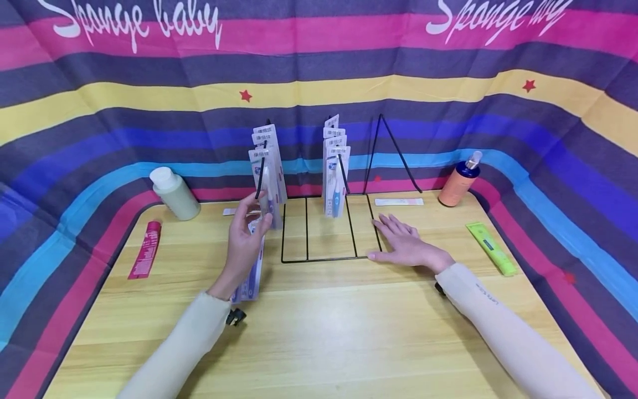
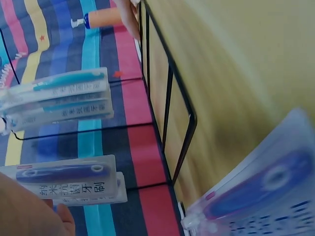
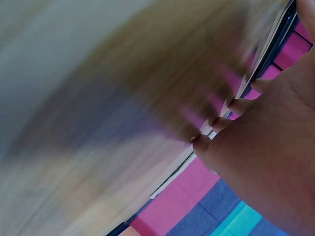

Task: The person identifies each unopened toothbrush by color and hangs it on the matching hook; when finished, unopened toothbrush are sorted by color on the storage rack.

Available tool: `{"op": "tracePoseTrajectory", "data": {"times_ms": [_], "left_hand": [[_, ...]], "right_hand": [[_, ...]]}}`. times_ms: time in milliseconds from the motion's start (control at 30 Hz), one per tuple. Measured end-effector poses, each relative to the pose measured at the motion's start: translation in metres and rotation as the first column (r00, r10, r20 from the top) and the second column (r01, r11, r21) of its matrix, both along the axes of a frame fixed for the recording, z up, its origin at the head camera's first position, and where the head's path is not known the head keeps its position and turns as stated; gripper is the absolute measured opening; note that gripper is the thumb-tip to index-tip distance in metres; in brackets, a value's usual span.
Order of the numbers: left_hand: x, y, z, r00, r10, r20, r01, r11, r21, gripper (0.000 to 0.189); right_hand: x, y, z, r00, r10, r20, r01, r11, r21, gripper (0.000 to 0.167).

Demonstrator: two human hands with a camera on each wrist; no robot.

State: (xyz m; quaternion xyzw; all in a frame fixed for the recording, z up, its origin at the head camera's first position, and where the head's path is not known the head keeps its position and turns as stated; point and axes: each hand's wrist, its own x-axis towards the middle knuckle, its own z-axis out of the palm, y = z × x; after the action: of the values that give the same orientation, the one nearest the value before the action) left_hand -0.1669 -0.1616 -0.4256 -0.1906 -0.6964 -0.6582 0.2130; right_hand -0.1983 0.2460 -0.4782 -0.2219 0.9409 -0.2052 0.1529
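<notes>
My left hand (image 1: 244, 230) pinches the lower part of a packaged toothbrush (image 1: 266, 191) at the left arm of a black wire display rack (image 1: 324, 259). The pack has a purple handle; other packs (image 1: 279, 166) hang behind it. In the left wrist view, thumb and fingertips touch the purple toothbrush pack (image 2: 66, 178). My right hand (image 1: 404, 243) rests with straight, spread fingers on the rack's right base wire and the table. Packs with blue toothbrushes (image 1: 336, 183) hang on the middle arm. The right arm (image 1: 399, 152) of the rack carries no packs.
More purple toothbrush packs (image 1: 254, 271) lie beneath my left wrist. Left stand a pale bottle (image 1: 176, 194) and a lying pink tube (image 1: 146, 249). Right are an orange pump bottle (image 1: 456, 185), a green tube (image 1: 490, 248) and a flat white packet (image 1: 399, 202). Striped cloth (image 1: 349, 66) borders the table.
</notes>
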Motion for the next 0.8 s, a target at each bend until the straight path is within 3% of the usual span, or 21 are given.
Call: {"op": "tracePoseTrajectory", "data": {"times_ms": [200, 367, 600, 700, 800], "left_hand": [[-0.021, 0.001, 0.001, 1.0, 0.003, -0.001, -0.003, 1.0, -0.016, 0.046], [-0.028, -0.001, -0.001, 1.0, 0.009, 0.026, -0.009, 1.0, -0.013, 0.046], [-0.022, -0.013, -0.01, 0.999, 0.044, 0.025, -0.044, 0.999, 0.005, 0.046], [-0.014, -0.021, -0.01, 0.998, 0.058, 0.024, -0.059, 0.998, 0.02, 0.046], [-0.005, -0.032, -0.011, 0.994, 0.085, 0.068, -0.088, 0.995, 0.042, 0.044]], "right_hand": [[0.001, 0.0, 0.0, 1.0, -0.003, 0.001, 0.003, 1.0, -0.004, 0.108], [0.002, 0.001, -0.002, 1.0, -0.002, 0.004, 0.002, 1.0, -0.001, 0.108], [0.004, -0.001, 0.0, 1.0, 0.009, 0.008, -0.009, 1.0, -0.007, 0.107], [0.003, 0.0, 0.0, 1.0, 0.009, 0.006, -0.009, 1.0, -0.007, 0.107], [0.001, 0.001, -0.001, 1.0, 0.008, 0.003, -0.008, 1.0, -0.002, 0.107]]}}
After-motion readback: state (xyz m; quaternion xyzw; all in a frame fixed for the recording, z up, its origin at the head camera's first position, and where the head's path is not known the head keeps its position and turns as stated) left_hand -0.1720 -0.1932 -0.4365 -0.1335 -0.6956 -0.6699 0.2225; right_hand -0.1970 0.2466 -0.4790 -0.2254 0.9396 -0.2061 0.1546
